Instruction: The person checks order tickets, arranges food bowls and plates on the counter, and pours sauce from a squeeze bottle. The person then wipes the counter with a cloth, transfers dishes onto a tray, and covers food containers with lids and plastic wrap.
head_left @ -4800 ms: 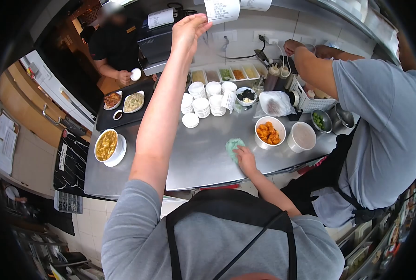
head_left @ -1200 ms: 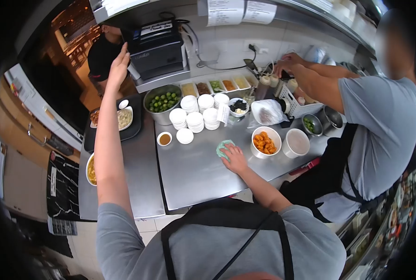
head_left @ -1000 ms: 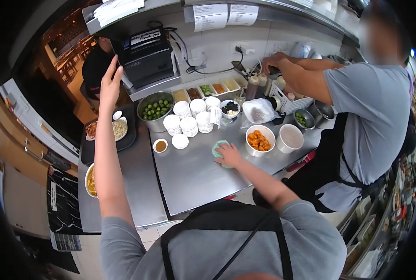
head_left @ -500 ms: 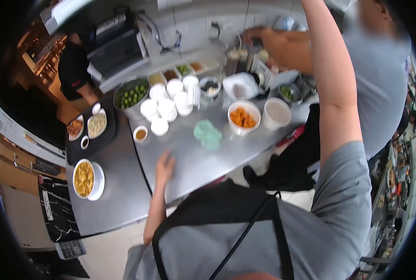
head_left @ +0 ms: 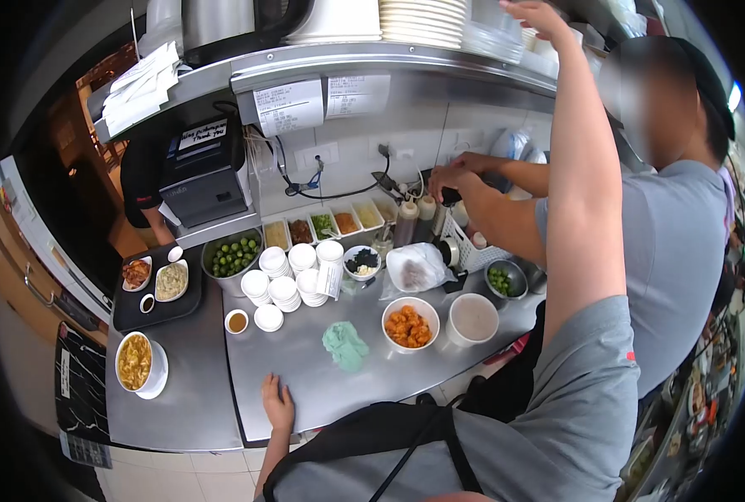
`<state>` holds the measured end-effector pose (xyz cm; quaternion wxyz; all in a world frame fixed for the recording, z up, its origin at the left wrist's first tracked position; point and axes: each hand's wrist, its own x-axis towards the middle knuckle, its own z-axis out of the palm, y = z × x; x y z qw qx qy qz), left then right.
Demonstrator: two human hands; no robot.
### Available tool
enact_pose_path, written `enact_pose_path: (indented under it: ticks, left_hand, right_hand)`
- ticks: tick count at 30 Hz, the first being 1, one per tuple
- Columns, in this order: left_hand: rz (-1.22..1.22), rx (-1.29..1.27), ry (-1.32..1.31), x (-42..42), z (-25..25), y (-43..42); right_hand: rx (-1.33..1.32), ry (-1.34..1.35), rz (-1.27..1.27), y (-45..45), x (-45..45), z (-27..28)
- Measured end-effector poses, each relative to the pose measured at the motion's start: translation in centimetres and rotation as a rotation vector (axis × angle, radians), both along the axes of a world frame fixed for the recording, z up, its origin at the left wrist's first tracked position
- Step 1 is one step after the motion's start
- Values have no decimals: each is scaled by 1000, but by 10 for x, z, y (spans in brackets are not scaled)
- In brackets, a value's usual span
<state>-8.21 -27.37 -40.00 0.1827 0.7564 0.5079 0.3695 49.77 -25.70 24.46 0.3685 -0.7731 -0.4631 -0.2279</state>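
My left hand (head_left: 278, 403) rests on the steel counter (head_left: 331, 403) near its front edge, holding nothing, fingers outstretched. My right arm is raised high, and my right hand (head_left: 538, 17) is at the upper shelf (head_left: 439, 65), near clear plastic containers (head_left: 495, 38) and stacked pale plates (head_left: 423, 18). Its fingers are stretched out, with nothing visible in them. Beyond my left hand lie a crumpled green cloth (head_left: 345, 345), a small cup of brown sauce (head_left: 236, 321) and stacked white cups (head_left: 284, 293). Farther right stands a tub of orange food (head_left: 410, 325).
At right, a co-worker's hands (head_left: 456, 174) work over a white basket (head_left: 481, 253). A bowl of yellow food (head_left: 134, 364) and a black tray (head_left: 157, 309) with dishes stand left. A pot of green fruit (head_left: 232, 261) sits below a printer (head_left: 205, 180). Paper slips (head_left: 289, 107) hang overhead.
The view has tilted upward, bringing the shelf and my right hand into sight. My left hand has moved nearer the counter's front edge. The co-worker still reaches over the back of the counter.
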Motion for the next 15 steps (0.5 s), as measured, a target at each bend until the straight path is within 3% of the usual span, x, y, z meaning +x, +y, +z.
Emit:
enact_pose_path:
  ticks: [6, 8, 9, 12, 15]
  left_hand:
    - [52, 10, 30, 8, 5, -1]
    - [52, 64, 82, 7, 5, 0]
    - [68, 61, 85, 7, 6, 0]
    - [75, 23, 83, 10, 8, -1]
    - [62, 60, 24, 9, 2, 2]
  right_hand:
    - [-237, -170, 192, 77, 49, -6]
    - [-400, -151, 86, 80, 34, -5]
    - [-490, -20, 81, 67, 11, -3]
    - [-494, -31, -44, 56, -34, -3]
    - [-561, -88, -73, 82, -13, 4]
